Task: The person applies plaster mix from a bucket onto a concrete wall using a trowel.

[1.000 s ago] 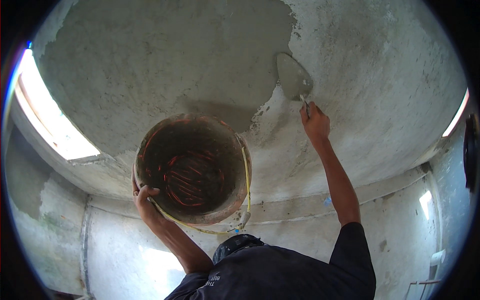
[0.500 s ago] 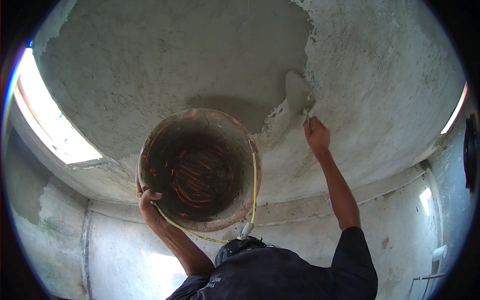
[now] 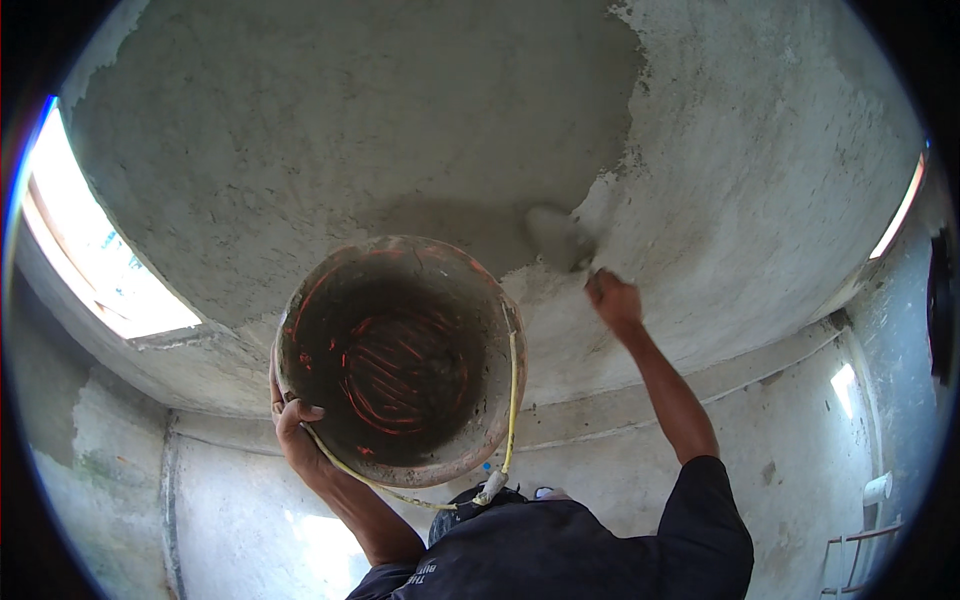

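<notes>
- Head view: right hand [image 3: 614, 300], fist wrapped round the handle, has drawn the trowel [image 3: 560, 238] down and left across the ceiling [image 3: 300, 130] since a second ago; blade now lies flat at the edge of the wet patch, so the spread is widening.
- Left hand [image 3: 292, 420] curled over the bucket [image 3: 400, 360] rim, bucket raised slightly nearer the trowel.
- Plaster: darker, damp, coarse; bare ceiling paler, pitted.
- Bucket round, mortar-crusted, scratched red inside; yellow cord [image 3: 512, 400] handle hanging.

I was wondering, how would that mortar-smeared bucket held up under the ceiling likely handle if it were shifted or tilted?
The bucket looks rigid, its round rim keeping shape though the left hand grips only one edge. The mortar coating its inside probably makes it fairly heavy and gritty rather than slippery. Held by the rim alone, it may tip; its yellow handle dangles loose.
</notes>
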A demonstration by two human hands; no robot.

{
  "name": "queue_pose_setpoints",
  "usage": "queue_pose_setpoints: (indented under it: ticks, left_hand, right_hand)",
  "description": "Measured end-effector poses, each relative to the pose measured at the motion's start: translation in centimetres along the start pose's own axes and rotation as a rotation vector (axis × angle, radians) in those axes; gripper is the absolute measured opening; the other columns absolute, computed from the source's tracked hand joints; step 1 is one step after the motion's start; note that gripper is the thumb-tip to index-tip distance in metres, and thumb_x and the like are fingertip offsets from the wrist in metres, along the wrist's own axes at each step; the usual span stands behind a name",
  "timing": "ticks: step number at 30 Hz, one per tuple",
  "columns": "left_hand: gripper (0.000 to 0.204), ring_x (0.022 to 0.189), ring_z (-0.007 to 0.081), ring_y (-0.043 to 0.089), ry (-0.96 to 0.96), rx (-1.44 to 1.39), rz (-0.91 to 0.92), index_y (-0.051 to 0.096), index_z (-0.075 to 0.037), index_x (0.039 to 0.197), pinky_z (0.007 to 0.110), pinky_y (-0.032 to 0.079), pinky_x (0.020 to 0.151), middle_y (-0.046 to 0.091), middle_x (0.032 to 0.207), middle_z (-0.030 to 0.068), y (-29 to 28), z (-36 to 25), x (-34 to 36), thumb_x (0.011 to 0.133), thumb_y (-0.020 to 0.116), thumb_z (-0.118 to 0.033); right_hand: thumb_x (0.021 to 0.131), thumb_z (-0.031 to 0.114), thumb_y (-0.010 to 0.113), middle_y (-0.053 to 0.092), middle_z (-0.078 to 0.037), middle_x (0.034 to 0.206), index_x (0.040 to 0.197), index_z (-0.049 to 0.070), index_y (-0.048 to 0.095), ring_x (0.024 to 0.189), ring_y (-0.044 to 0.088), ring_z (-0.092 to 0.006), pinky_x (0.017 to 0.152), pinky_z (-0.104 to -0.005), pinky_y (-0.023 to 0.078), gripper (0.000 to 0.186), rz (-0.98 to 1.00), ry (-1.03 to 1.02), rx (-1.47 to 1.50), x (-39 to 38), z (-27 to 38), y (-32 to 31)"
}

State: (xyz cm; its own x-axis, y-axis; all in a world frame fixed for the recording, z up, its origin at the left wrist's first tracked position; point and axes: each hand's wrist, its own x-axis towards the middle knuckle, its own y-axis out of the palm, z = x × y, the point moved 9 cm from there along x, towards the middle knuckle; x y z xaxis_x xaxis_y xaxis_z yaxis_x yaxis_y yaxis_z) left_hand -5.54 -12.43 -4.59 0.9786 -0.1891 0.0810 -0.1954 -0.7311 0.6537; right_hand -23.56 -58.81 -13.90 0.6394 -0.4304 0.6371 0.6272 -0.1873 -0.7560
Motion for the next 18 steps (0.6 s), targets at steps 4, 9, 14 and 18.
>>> queue_pose_setpoints:
  ticks: [4,9,14,18]
  left_hand:
    - [0.085,0.114,0.027,0.051,0.013,-0.032,0.055,0.043,0.0,0.133,0.032,0.039,0.102,0.053,0.124,0.0144,0.4,-1.9,-0.3,0.049,0.042,-0.003]
    - [0.085,0.115,0.0263,0.051,-0.001,0.052,-0.023,0.043,0.0,0.133,0.032,0.039,0.101,0.054,0.124,0.0133,-1.5,-0.7,0.6,0.048,0.042,-0.004]
    - [0.084,0.114,0.0267,0.052,0.02,0.055,0.055,0.044,0.0,0.133,0.032,0.041,0.099,0.054,0.125,0.0133,-0.8,-1.3,0.4,0.049,0.042,-0.004]
    - [0.089,0.11,0.0266,0.054,-0.012,-0.013,-0.018,0.043,0.007,0.131,0.031,0.042,0.099,0.055,0.119,0.0175,1.5,0.0,-0.2,0.042,0.043,-0.001]
  right_hand:
    - [0.088,0.03,0.059,0.062,-0.016,0.07,0.084,0.004,0.056,0.059,0.062,-0.0339,0.051,-0.041,0.05,0.026,-0.262,0.088,-0.021,6.4,-3.6,-5.1]
    - [0.086,0.026,0.062,0.06,-0.018,0.07,0.081,0.004,0.054,0.066,0.062,-0.0384,0.056,-0.0459,0.048,0.024,-0.216,0.187,-0.016,4.5,-6.4,-1.2]
    - [0.085,0.027,0.062,0.06,-0.019,0.066,0.081,0.003,0.053,0.062,0.06,-0.0405,0.056,-0.0492,0.047,0.026,0.107,0.21,0.053,-5.6,-2.9,3.0]
    - [0.083,0.023,0.065,0.055,-0.018,0.053,0.065,0.0,0.055,0.045,0.056,-0.0308,0.047,-0.0416,0.044,0.031,-0.118,0.573,0.446,-12.7,-0.7,1.7]
